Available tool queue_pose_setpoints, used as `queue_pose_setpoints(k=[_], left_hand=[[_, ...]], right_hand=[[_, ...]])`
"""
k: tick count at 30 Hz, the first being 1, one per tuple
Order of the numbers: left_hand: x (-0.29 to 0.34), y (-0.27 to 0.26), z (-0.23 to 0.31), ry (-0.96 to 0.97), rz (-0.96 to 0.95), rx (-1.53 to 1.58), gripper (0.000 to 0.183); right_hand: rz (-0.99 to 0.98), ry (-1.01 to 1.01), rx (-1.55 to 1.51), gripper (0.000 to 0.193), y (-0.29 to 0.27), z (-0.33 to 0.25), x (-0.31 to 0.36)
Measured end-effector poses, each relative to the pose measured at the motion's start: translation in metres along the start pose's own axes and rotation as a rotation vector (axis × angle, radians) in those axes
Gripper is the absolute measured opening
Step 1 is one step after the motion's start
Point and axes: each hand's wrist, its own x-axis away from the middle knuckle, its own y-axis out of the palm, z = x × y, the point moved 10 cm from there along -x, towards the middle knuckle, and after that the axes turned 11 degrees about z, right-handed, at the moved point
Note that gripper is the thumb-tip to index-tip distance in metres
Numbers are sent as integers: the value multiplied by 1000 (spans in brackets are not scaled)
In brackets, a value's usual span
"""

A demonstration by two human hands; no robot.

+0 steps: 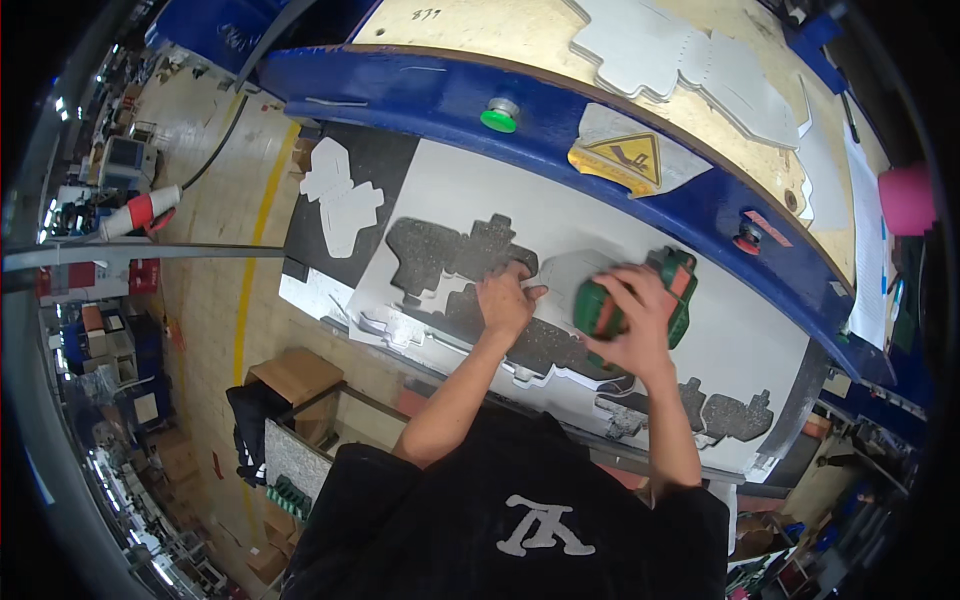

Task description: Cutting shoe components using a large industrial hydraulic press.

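Observation:
My right hand [637, 312] grips a green block with orange-red parts, which looks like a cutting die [680, 300], over a white sheet [440, 170]. The hand and the die are slightly blurred, and the palm covers the die's middle. Dark cut-out openings [425, 255] run along the sheet's left and near side, with the dark surface showing through. My left hand [507, 303] rests at the edge of one opening, left of the die. Its fingers are bent and its thumb stands apart; I see nothing held in it.
A blue machine beam [430, 95] crosses beyond the sheet, bearing a green button [499, 115], a red button [746, 240] and a yellow warning sign [625, 160]. Stacked white cut pieces [640, 45] lie on its wooden top. Another white piece [340, 200] lies left. A cardboard box [297, 375] stands lower left.

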Motion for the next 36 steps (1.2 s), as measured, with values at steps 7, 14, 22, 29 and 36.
queue_pose_setpoints(k=[7, 14, 22, 29, 36], left_hand=[[0, 4, -2, 94, 130, 198, 42], [-25, 26, 13, -300, -313, 213, 49], [-43, 75, -3, -401, -682, 628, 34], [-36, 85, -5, -532, -789, 1132, 21], [-41, 22, -3, 60, -21, 450, 36]], right_hand=[[715, 325, -277, 98, -171, 37, 93], [388, 219, 509, 80, -173, -9, 92], [-486, 229, 436, 95, 5, 84, 150], [161, 375, 198, 87, 97, 7, 34], [352, 460, 408, 42, 43, 11, 34]])
